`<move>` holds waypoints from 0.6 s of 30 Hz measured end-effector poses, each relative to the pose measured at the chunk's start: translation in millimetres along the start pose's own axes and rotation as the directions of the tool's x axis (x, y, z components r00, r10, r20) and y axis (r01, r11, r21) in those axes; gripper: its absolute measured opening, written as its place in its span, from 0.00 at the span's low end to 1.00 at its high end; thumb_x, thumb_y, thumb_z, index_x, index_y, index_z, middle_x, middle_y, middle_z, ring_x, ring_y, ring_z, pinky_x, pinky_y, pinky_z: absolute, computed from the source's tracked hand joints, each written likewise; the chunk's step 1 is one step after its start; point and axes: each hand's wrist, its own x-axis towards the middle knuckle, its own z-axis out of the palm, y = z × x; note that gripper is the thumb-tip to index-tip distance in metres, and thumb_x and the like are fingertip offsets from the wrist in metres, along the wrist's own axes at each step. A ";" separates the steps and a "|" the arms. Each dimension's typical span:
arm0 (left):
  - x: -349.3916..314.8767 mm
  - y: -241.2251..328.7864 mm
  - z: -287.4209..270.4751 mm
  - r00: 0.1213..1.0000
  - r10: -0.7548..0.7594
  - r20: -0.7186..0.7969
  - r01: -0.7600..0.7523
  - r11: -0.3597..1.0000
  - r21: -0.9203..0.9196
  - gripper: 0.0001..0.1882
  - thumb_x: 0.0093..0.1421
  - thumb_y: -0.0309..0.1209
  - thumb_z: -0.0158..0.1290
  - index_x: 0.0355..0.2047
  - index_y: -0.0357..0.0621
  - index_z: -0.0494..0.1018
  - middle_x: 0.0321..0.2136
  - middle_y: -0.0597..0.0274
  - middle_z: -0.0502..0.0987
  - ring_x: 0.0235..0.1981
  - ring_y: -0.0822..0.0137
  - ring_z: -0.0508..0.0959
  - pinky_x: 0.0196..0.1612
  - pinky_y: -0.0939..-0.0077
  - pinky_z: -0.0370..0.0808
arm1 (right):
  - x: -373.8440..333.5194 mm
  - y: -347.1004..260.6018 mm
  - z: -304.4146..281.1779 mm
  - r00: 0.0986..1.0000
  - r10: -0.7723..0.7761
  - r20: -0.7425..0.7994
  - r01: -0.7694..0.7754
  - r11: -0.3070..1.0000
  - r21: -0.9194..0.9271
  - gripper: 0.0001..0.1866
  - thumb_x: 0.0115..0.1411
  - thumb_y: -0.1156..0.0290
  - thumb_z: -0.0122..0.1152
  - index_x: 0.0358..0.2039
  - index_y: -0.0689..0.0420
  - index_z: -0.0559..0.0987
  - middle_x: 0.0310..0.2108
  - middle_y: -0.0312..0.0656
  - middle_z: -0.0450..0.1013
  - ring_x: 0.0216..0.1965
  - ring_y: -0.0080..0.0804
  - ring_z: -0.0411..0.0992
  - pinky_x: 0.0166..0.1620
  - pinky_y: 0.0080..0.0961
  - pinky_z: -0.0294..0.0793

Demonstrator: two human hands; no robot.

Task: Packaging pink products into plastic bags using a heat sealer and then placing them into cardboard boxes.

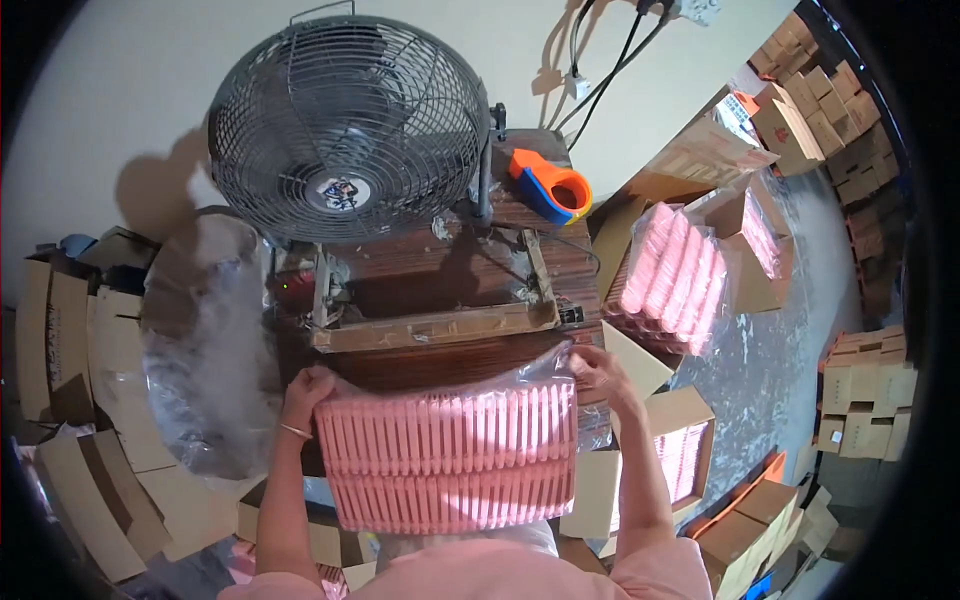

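Note:
A clear plastic bag point(530, 374) packed with two rows of slim pink pieces point(450, 450) hangs in front of me at the table's near edge. What kind of pieces they are I cannot tell. My left hand point(309, 388) pinches the bag's upper left corner with closed fingers. At the upper right corner, my right hand point(602, 374) grips the film the same way. The bag's top edge sags between the hands, just short of a low wooden frame point(440, 328) on the dark brown table point(420, 375).
A large black fan point(345, 130) stands at the back, beside an orange and blue tape dispenser point(552, 187). Clear plastic film point(215, 350) lies at the left. Cardboard boxes point(100, 490) flank both sides; bagged pink pieces point(672, 270) fill one at the right. Cables point(620, 60) hang on the wall.

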 end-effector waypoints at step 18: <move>9.5 -16.2 9.3 0.930 -0.254 -0.267 0.115 0.889 -0.444 0.03 0.55 0.23 0.56 0.30 0.40 0.73 0.25 0.61 0.75 0.26 0.70 0.75 0.29 0.74 0.74 | 17.0 9.0 17.3 0.972 -0.073 -0.225 0.129 0.960 0.249 0.12 0.50 0.78 0.65 0.36 0.66 0.77 0.24 0.39 0.75 0.23 0.19 0.71 0.26 0.14 0.69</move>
